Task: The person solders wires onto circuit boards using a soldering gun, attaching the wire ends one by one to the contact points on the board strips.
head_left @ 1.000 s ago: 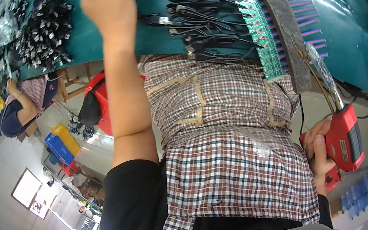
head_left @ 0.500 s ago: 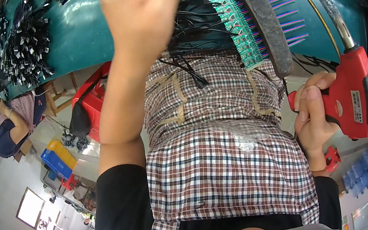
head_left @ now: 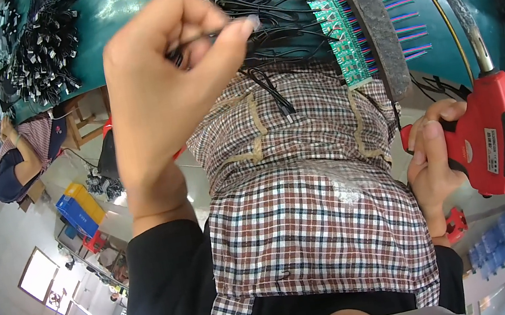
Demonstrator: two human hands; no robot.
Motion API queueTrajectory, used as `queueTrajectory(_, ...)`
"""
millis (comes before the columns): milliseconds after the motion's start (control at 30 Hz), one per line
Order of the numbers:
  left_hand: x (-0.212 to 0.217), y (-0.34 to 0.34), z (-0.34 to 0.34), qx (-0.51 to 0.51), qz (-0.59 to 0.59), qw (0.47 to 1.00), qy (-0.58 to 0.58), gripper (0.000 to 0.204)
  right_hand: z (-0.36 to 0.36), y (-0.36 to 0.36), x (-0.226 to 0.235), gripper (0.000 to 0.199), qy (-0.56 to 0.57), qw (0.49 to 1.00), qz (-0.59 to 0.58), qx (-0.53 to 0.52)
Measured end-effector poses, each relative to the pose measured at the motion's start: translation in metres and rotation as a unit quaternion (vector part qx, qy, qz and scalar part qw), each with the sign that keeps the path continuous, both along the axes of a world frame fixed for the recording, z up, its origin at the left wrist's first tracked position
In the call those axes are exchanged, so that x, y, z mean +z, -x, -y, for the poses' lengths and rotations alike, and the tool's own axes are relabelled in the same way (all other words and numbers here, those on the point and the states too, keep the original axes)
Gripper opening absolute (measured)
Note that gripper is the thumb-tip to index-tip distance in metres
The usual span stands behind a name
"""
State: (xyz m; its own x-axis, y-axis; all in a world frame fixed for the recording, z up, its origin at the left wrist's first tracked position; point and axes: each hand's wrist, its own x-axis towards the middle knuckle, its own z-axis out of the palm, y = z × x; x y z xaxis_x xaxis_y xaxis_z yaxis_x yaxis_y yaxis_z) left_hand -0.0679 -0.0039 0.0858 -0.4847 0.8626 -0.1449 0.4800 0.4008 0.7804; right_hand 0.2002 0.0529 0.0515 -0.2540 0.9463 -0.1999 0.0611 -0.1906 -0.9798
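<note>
Now our right hand clasps the soldering gun, long barrel pointing forward-left; our left hand curls, contents unclear.

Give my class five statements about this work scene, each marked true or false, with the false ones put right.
1. The right hand grips a red gun-shaped tool. True.
2. The left hand lies flat on the table. False: it is raised, with its fingers curled.
3. Black cables lie to the left of the green circuit boards. True.
4. The apron is plain, with no pattern. False: it is checked.
5. Coloured wires stick out past the right side of the dark bar. True.
</note>
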Motion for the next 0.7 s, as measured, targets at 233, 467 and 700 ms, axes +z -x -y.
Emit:
queueTrajectory(233,-0.071,-0.014,0.059,-0.108,0.224,0.967,0.057,0.017,0.000,-0.008,-0.005,0.024,0.007,0.999,-0.043,-0.012)
queueTrajectory(467,-0.011,0.005,0.042,-0.134,0.127,0.982,0.040,0.014,0.001,-0.008,-0.003,0.022,0.004,0.999,-0.045,0.000)
queueTrajectory(700,0.013,0.057,0.000,-0.092,-0.421,0.902,-0.014,0.020,0.002,-0.008,0.000,0.023,-0.004,0.999,-0.018,0.031)
